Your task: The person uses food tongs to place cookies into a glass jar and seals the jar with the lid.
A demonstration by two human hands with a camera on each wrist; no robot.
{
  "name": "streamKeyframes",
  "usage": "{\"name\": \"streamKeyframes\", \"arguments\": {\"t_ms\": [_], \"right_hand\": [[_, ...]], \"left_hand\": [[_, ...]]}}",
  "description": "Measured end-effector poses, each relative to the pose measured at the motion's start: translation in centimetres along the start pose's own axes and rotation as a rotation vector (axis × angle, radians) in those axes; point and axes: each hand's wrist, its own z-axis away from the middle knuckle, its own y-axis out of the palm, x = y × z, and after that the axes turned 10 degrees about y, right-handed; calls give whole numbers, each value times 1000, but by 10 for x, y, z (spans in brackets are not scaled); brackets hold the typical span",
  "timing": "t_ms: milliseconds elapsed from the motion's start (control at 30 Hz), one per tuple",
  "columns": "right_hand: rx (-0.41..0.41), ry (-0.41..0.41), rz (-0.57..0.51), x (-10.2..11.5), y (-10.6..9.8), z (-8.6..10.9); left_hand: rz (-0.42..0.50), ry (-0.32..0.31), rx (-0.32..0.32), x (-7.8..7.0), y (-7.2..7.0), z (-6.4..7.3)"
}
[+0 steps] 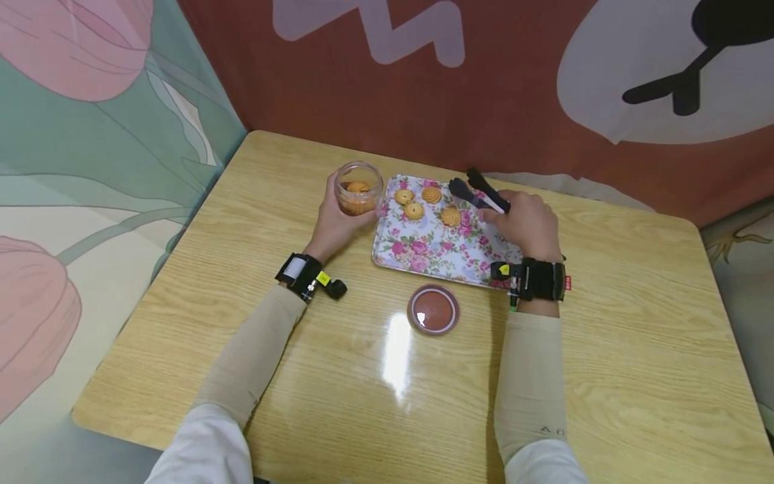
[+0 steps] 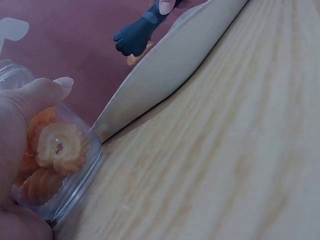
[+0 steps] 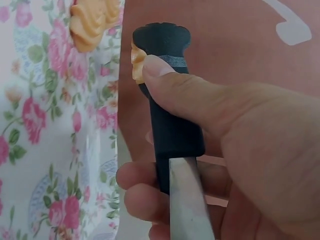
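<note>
My left hand (image 1: 337, 225) holds a clear jar (image 1: 359, 176) at the tray's left end. Round swirl cookies (image 2: 59, 147) lie inside it. In my right hand (image 1: 532, 222) is a pair of black-tipped tongs (image 1: 488, 193), thumb along one arm. The head view shows the tong tips apart above the flowered tray (image 1: 423, 262). Several piped cookies (image 1: 432, 195) lie on the tray's left half. In the right wrist view a cookie edge (image 3: 137, 65) shows beside the tong tip; I cannot tell whether the tongs touch it.
A round reddish-brown lid (image 1: 434, 309) lies on the wooden table (image 1: 338, 376) in front of the tray. Behind the table's far edge hangs a red-brown printed cloth (image 1: 423, 114). A printed panel (image 1: 175, 121) stands along the left.
</note>
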Motion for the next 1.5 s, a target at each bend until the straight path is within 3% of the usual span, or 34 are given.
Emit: {"name": "streamKeyframes", "arguments": {"t_ms": [200, 300, 467, 733, 933, 1500], "right_hand": [[-44, -48, -17, 5, -3, 2], [-53, -66, -34, 10, -5, 3], [-76, -117, -56, 21, -6, 4], [-103, -224, -90, 48, -5, 5], [-124, -310, -103, 70, -3, 8], [-116, -499, -126, 120, 5, 22]], "left_hand": [[-13, 2, -10, 24, 1, -3], [-19, 8, -14, 28, 1, -4], [-12, -6, -10, 20, 1, -3], [-6, -14, -5, -10, -1, 2], [-23, -30, -1, -12, -1, 1], [6, 28, 0, -9, 1, 1]]}}
